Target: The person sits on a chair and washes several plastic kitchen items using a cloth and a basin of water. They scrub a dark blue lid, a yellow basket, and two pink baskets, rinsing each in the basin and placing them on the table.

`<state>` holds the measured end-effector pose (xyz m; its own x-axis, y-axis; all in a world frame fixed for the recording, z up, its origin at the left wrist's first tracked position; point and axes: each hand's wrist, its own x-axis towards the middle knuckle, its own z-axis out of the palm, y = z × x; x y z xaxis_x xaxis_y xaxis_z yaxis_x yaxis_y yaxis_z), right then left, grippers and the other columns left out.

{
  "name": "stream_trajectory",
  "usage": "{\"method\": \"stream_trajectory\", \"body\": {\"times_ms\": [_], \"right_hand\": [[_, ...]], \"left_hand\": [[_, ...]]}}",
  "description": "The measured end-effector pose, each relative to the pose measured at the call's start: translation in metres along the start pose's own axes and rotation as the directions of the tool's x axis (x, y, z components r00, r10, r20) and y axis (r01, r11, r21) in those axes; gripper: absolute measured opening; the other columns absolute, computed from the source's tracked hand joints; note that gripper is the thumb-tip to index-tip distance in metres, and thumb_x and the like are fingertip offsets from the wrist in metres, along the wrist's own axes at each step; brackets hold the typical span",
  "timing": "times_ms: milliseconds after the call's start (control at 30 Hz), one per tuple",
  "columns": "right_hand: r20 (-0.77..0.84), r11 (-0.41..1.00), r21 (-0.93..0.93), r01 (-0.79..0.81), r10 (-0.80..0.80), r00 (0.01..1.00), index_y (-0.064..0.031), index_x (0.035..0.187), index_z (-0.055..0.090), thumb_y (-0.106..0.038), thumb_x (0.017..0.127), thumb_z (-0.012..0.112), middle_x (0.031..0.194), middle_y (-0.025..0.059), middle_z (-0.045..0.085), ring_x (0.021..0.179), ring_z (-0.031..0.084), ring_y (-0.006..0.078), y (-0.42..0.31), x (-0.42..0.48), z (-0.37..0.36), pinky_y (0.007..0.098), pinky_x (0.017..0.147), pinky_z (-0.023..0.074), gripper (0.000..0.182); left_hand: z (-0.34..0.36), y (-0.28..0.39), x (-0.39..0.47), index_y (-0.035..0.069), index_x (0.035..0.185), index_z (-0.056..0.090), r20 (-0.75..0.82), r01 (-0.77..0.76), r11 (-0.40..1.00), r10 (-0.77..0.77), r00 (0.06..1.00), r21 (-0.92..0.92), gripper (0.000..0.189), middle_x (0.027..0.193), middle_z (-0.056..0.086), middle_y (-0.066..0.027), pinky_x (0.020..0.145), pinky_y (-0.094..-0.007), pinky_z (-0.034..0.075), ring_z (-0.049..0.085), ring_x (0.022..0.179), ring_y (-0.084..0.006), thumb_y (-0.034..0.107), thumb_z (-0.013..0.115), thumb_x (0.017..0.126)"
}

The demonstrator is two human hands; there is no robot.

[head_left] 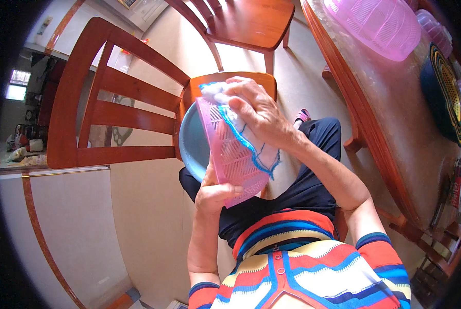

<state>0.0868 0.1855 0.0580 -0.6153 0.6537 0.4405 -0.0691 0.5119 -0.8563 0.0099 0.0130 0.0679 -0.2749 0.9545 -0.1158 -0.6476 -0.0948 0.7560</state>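
Observation:
A pink plastic basket (234, 154) with slotted walls is held tilted on its side in front of me. My left hand (215, 191) grips its near lower end, thumb over the rim. My right hand (253, 106) presses a white cloth (236, 119) with blue stitched edging against the basket's upper part; one corner of the cloth hangs down over the slots. Below and behind the basket is a light blue plastic basin (192, 143) on the seat of a wooden chair (250, 79). The basket hides much of the basin's inside.
To the right, a wooden-edged table (385, 127) carries a large pink basket (377, 27) and a nested stack of dark and yellow colanders (445, 94). Another wooden chair (250, 23) stands ahead. The near chair's slatted back (134, 119) rises on the left, near a white cabinet (68, 231).

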Motion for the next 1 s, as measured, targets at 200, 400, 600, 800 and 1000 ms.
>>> {"method": "stream_trajectory", "body": {"times_ms": [200, 400, 600, 800, 1000], "right_hand": [[0.035, 0.920, -0.205, 0.334, -0.334, 0.942, -0.0174, 0.092, 0.057, -0.025, 0.084, 0.061, 0.125, 0.0098, 0.052, 0.119, 0.045, 0.0326, -0.029, -0.052, 0.017, 0.0515, 0.099, 0.0307, 0.012], [0.074, 0.920, -0.207, 0.332, -0.323, 0.943, -0.0215, 0.096, 0.060, -0.030, 0.086, 0.062, 0.127, 0.0102, 0.052, 0.116, 0.050, 0.0324, -0.016, -0.014, 0.013, 0.0512, 0.096, 0.0372, 0.013], [-0.059, 0.995, -0.069, 0.070, -0.074, 0.996, -0.0197, 0.103, 0.058, -0.034, 0.087, 0.062, 0.126, 0.0132, 0.052, 0.122, 0.044, 0.0338, 0.007, -0.017, 0.002, 0.0498, 0.100, 0.0356, 0.022], [0.102, 0.852, -0.316, 0.418, -0.407, 0.908, -0.0208, 0.108, 0.054, -0.028, 0.087, 0.062, 0.133, 0.0131, 0.043, 0.125, 0.037, 0.0350, -0.035, -0.065, 0.028, 0.0526, 0.104, 0.0251, 0.024], [-0.230, 0.988, 0.154, -0.026, 0.061, 0.971, -0.0123, 0.109, 0.052, -0.040, 0.094, 0.049, 0.127, 0.0179, 0.045, 0.115, 0.047, 0.0318, 0.015, -0.031, 0.011, 0.0403, 0.096, 0.0382, 0.032]], "left_hand": [[-0.026, -0.012, 0.008, 0.010, 0.143, 0.035, -0.078, 0.026, 1.000, -0.025, 0.997, 0.017, 0.093, 0.132, 0.050, -0.0077, 0.098, -0.0314, 0.043, 0.051, 0.118, -0.0230, -0.008, 0.055, 0.054], [-0.026, -0.005, 0.006, 0.008, 0.146, 0.031, -0.060, 0.160, 0.984, -0.155, 0.986, 0.085, 0.096, 0.137, 0.045, -0.0084, 0.105, -0.0354, 0.035, 0.044, 0.127, -0.0234, -0.006, 0.056, 0.054], [-0.008, -0.003, 0.010, 0.009, 0.148, 0.025, 0.008, 0.072, 0.997, -0.072, 0.997, 0.000, 0.104, 0.144, 0.039, -0.0079, 0.110, -0.0367, 0.027, 0.037, 0.133, -0.0245, -0.005, 0.053, 0.049], [-0.040, -0.002, 0.010, 0.008, 0.132, 0.051, -0.049, -0.004, 0.999, 0.002, 0.999, -0.044, 0.085, 0.119, 0.059, -0.0063, 0.090, -0.0331, 0.048, 0.057, 0.110, -0.0235, -0.007, 0.052, 0.048], [-0.002, 0.003, 0.007, 0.011, 0.151, 0.013, 0.144, 0.043, 0.998, -0.038, 0.989, -0.036, 0.105, 0.143, 0.037, -0.0122, 0.105, -0.0373, 0.035, 0.041, 0.129, -0.0244, -0.006, 0.057, 0.057]]}}
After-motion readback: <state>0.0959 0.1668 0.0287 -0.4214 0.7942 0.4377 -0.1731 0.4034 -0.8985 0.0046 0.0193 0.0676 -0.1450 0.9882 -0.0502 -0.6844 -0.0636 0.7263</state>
